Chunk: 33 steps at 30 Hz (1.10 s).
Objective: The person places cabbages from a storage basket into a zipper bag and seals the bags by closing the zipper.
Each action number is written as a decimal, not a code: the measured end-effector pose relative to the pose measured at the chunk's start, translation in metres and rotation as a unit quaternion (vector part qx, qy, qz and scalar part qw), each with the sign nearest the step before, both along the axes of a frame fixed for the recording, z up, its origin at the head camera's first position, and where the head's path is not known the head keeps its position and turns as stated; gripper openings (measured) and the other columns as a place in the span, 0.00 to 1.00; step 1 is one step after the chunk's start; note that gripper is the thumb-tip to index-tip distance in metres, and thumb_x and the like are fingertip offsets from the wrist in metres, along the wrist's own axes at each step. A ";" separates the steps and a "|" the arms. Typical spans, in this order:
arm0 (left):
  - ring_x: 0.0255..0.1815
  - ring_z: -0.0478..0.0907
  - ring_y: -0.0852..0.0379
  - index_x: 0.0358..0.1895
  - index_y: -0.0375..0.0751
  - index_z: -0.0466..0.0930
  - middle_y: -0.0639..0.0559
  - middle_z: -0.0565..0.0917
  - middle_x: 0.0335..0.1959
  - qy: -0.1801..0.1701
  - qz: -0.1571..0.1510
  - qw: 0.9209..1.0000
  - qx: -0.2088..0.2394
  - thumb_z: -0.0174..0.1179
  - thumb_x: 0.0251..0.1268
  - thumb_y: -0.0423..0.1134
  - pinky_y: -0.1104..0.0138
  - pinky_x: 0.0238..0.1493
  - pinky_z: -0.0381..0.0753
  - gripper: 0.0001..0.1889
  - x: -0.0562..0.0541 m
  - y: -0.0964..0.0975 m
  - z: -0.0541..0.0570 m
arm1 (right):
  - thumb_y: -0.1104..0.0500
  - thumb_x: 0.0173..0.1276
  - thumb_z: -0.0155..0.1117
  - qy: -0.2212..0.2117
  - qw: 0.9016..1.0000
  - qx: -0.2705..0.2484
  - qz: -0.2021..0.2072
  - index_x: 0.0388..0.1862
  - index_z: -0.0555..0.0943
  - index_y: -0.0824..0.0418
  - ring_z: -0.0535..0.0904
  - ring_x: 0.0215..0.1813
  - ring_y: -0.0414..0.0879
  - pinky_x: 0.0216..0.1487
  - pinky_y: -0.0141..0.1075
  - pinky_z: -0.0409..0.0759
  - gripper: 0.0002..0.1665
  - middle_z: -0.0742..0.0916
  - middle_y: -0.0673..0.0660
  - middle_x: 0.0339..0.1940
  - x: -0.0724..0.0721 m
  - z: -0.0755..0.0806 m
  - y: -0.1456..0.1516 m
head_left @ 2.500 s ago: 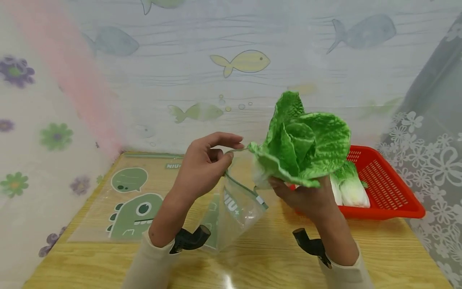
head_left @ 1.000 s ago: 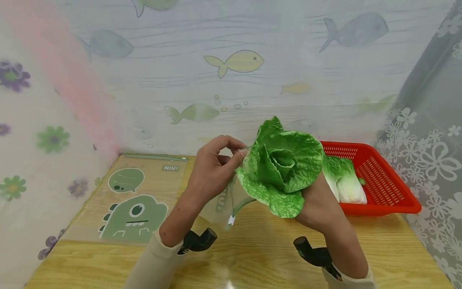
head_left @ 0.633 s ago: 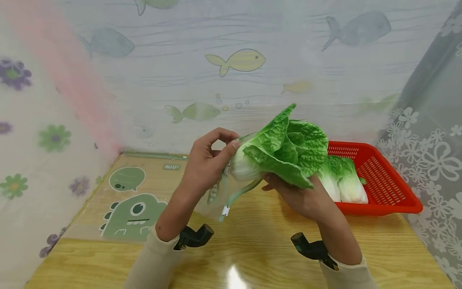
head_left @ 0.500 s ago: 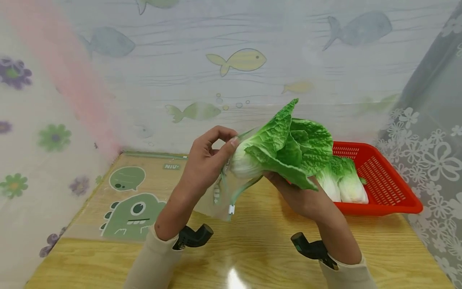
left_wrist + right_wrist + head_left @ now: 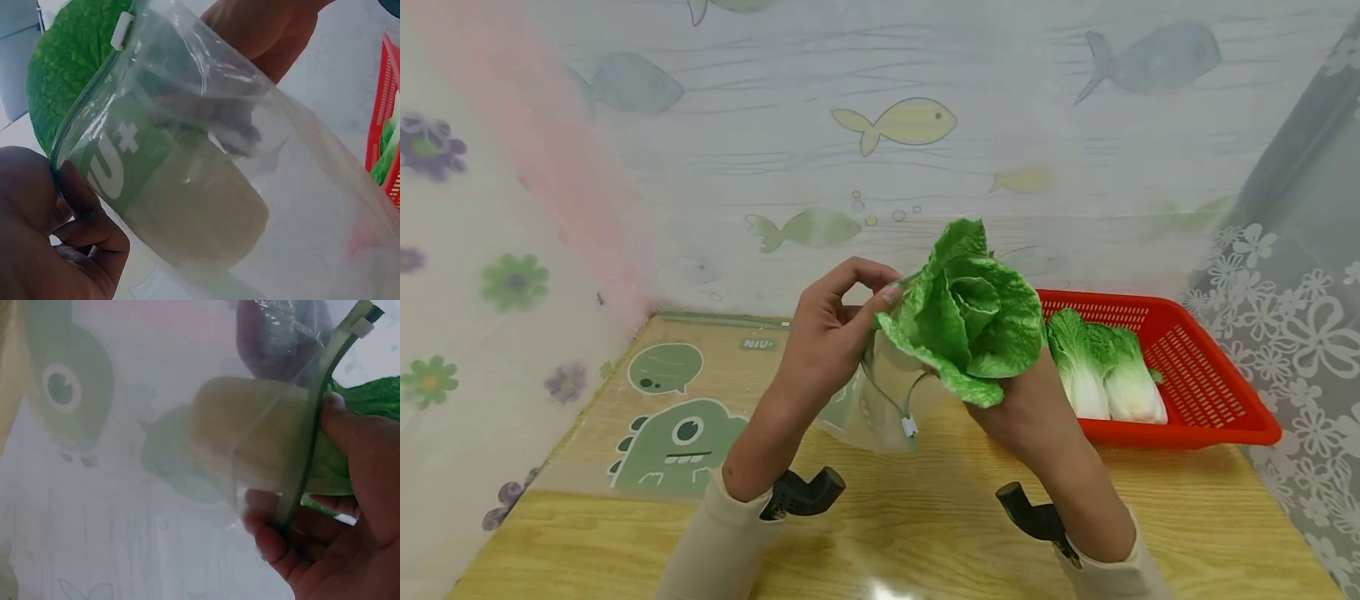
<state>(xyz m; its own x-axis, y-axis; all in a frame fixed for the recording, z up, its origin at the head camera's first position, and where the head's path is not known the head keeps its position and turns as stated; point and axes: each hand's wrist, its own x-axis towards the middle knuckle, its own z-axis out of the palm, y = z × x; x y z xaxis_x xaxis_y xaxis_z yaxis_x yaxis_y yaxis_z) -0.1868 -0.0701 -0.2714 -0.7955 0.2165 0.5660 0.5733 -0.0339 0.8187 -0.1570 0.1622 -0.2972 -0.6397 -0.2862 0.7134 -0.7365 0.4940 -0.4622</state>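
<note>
My right hand (image 5: 1033, 417) grips a leafy napa cabbage (image 5: 970, 312), its green leaves facing up toward the head camera. The pale base (image 5: 237, 431) shows through the clear plastic of a zip bag (image 5: 868, 412) in the right wrist view, inside the bag's mouth. With thumb and fingers my left hand (image 5: 831, 325) pinches the bag's green zip edge, which also shows in the left wrist view beside the "U+" print (image 5: 112, 156). A white slider (image 5: 909, 426) sits at one end of the zip. Leaves hide part of my right hand's fingers in the head view.
A red perforated basket (image 5: 1217, 433) stands at the right, holding more napa cabbages (image 5: 1131, 383). Another zip bag (image 5: 580, 433) with a green dinosaur print lies flat on the wooden table (image 5: 925, 542) at the left. A fish-patterned curtain (image 5: 737, 175) hangs behind.
The cabbage has come left and its base has gone into the bag's mouth. Over the last half second my right hand has tilted its leaves toward the head camera. My left hand keeps its pinch.
</note>
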 end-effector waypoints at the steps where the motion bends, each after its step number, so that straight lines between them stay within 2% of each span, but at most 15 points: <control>1: 0.17 0.69 0.56 0.55 0.36 0.82 0.48 0.80 0.50 -0.002 0.001 1.000 0.002 0.58 0.83 0.33 0.63 0.24 0.66 0.08 0.000 0.000 0.000 | 0.65 0.61 0.81 0.011 1.000 0.013 -0.012 0.66 0.76 0.63 0.80 0.56 0.50 0.55 0.49 0.79 0.35 0.84 0.60 0.57 0.000 0.000 0.000; 3: 0.31 0.78 0.58 0.55 0.35 0.82 0.50 0.81 0.52 -0.008 0.009 1.000 0.007 0.58 0.82 0.33 0.64 0.32 0.72 0.08 0.000 -0.002 0.001 | 0.64 0.61 0.81 0.003 1.000 0.016 -0.016 0.66 0.76 0.62 0.80 0.55 0.50 0.54 0.51 0.79 0.35 0.83 0.59 0.57 -0.001 0.002 -0.001; 5: 0.30 0.77 0.61 0.55 0.34 0.82 0.51 0.81 0.52 -0.014 0.020 1.000 0.012 0.58 0.82 0.32 0.64 0.33 0.72 0.08 -0.001 -0.003 0.001 | 0.60 0.59 0.84 -0.010 0.999 0.023 -0.021 0.70 0.75 0.58 0.79 0.59 0.49 0.56 0.52 0.79 0.41 0.82 0.57 0.61 -0.002 0.004 -0.001; 8: 0.21 0.66 0.61 0.55 0.34 0.82 0.53 0.81 0.50 -0.022 0.040 0.999 0.014 0.58 0.82 0.32 0.64 0.29 0.68 0.08 -0.002 -0.004 0.001 | 0.54 0.55 0.89 -0.041 0.999 0.024 -0.011 0.77 0.71 0.54 0.75 0.66 0.48 0.63 0.52 0.77 0.53 0.78 0.53 0.68 -0.003 0.006 0.000; 10: 0.18 0.61 0.59 0.55 0.35 0.83 0.53 0.81 0.47 -0.022 0.050 0.998 0.014 0.59 0.82 0.33 0.64 0.27 0.66 0.08 -0.004 -0.005 0.001 | 0.51 0.53 0.91 -0.047 0.998 0.032 -0.011 0.79 0.70 0.55 0.75 0.62 0.46 0.61 0.46 0.78 0.58 0.78 0.53 0.64 -0.003 0.006 0.001; 11: 0.21 0.65 0.59 0.54 0.35 0.83 0.53 0.81 0.47 -0.021 0.055 0.998 0.015 0.60 0.82 0.34 0.64 0.29 0.67 0.08 -0.005 -0.005 0.001 | 0.51 0.53 0.91 -0.050 0.998 0.030 -0.005 0.79 0.69 0.56 0.75 0.59 0.45 0.58 0.43 0.78 0.58 0.79 0.52 0.61 -0.003 0.006 0.001; 14: 0.20 0.65 0.58 0.54 0.36 0.83 0.52 0.82 0.46 -0.017 0.059 0.998 0.021 0.61 0.81 0.35 0.64 0.29 0.67 0.08 -0.006 -0.006 0.002 | 0.53 0.56 0.88 -0.039 0.999 0.017 -0.001 0.77 0.71 0.60 0.74 0.48 0.43 0.50 0.35 0.76 0.53 0.78 0.53 0.50 -0.003 0.007 0.003; 16: 0.16 0.62 0.58 0.54 0.36 0.84 0.51 0.82 0.46 -0.017 0.061 0.998 0.025 0.61 0.81 0.35 0.64 0.27 0.66 0.08 -0.005 -0.007 0.003 | 0.57 0.59 0.85 -0.025 1.000 -0.007 0.016 0.78 0.71 0.62 0.75 0.46 0.43 0.49 0.32 0.76 0.50 0.78 0.55 0.48 -0.004 0.008 0.003; 18: 0.11 0.54 0.58 0.54 0.37 0.84 0.51 0.81 0.46 -0.020 0.062 0.998 0.023 0.61 0.81 0.36 0.64 0.22 0.62 0.08 -0.005 -0.009 0.003 | 0.62 0.62 0.80 -0.007 0.998 -0.034 0.043 0.76 0.72 0.63 0.76 0.46 0.45 0.50 0.31 0.77 0.45 0.79 0.56 0.48 -0.004 0.009 0.003; 21: 0.10 0.55 0.58 0.54 0.37 0.84 0.50 0.80 0.44 -0.025 0.065 0.998 0.013 0.62 0.80 0.36 0.65 0.20 0.61 0.08 -0.005 -0.011 0.005 | 0.69 0.63 0.72 0.024 0.992 -0.065 0.103 0.73 0.72 0.68 0.77 0.47 0.48 0.51 0.33 0.78 0.38 0.79 0.60 0.48 -0.006 0.011 0.001; 24: 0.10 0.57 0.57 0.53 0.37 0.85 0.50 0.80 0.43 -0.020 0.081 0.997 0.003 0.63 0.79 0.36 0.64 0.20 0.62 0.08 -0.005 -0.015 0.007 | 0.75 0.62 0.65 0.051 0.983 -0.081 0.155 0.70 0.71 0.74 0.77 0.47 0.52 0.53 0.35 0.78 0.35 0.78 0.63 0.47 -0.008 0.012 -0.002; 27: 0.10 0.59 0.57 0.52 0.39 0.87 0.51 0.80 0.41 0.001 0.112 0.994 -0.008 0.64 0.79 0.35 0.64 0.20 0.63 0.07 -0.003 -0.020 0.009 | 0.78 0.63 0.63 0.063 0.982 -0.079 0.159 0.68 0.72 0.75 0.78 0.47 0.51 0.55 0.35 0.80 0.33 0.79 0.65 0.47 -0.010 0.010 -0.003; 30: 0.11 0.59 0.57 0.51 0.41 0.88 0.53 0.78 0.38 0.056 0.148 0.987 -0.019 0.64 0.78 0.33 0.65 0.18 0.62 0.06 0.008 -0.024 0.014 | 0.78 0.64 0.64 0.063 0.984 -0.068 0.149 0.67 0.74 0.74 0.80 0.48 0.51 0.56 0.34 0.81 0.31 0.80 0.63 0.47 -0.011 0.008 -0.002; 33: 0.11 0.61 0.57 0.51 0.41 0.88 0.53 0.77 0.37 0.097 0.168 0.980 -0.030 0.64 0.77 0.31 0.64 0.17 0.62 0.07 0.017 -0.026 0.020 | 0.79 0.64 0.63 0.065 0.983 -0.067 0.159 0.66 0.75 0.74 0.80 0.48 0.51 0.56 0.33 0.81 0.29 0.80 0.63 0.47 -0.013 0.007 -0.001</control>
<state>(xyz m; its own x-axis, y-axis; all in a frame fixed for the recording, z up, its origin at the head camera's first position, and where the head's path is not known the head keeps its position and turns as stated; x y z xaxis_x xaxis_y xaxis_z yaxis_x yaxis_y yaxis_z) -0.1694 -0.0966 -0.2510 -0.7058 -0.0021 0.7085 0.6893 0.2288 0.6874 -0.1705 0.1609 -0.2899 -0.4345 -0.3543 0.8281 -0.9007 0.1710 -0.3994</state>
